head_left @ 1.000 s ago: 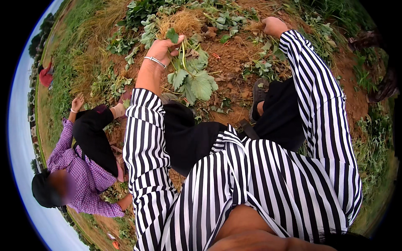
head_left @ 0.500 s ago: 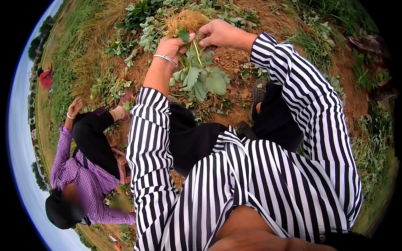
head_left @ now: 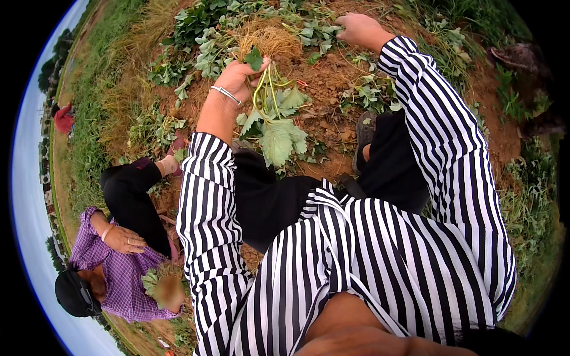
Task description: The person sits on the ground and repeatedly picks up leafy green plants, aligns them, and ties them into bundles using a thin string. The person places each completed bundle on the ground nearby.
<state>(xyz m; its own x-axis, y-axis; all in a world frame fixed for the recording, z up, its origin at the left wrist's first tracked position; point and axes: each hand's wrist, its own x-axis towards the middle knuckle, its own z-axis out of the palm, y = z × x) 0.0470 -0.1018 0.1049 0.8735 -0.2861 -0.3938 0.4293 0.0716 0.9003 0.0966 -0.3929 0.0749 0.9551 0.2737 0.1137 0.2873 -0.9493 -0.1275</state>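
Note:
My left hand, with a bangle at the wrist, is closed around a bunch of strawberry seedlings. Their pale stems and broad toothed leaves hang below the fingers, while a small green leaf sticks up by the thumb. Just beyond that hand is a tangle of tan, thread-like roots; where it joins the stems is covered by my fingers. My right hand reaches out at the far right, its fingertips a little apart beside loose leaves. Nothing shows between those fingertips.
Reddish soil with scattered wilted leaves lies between my feet; my right shoe is visible. At left a co-worker in a purple checked shirt sits close by, holding a leafy bundle. Another person in red is farther off. Grass borders both sides.
My right hand has left the stems and moved away to the far right. My left hand has shifted slightly left and nearer, the leaves swinging. The co-worker's raised hand has come down.

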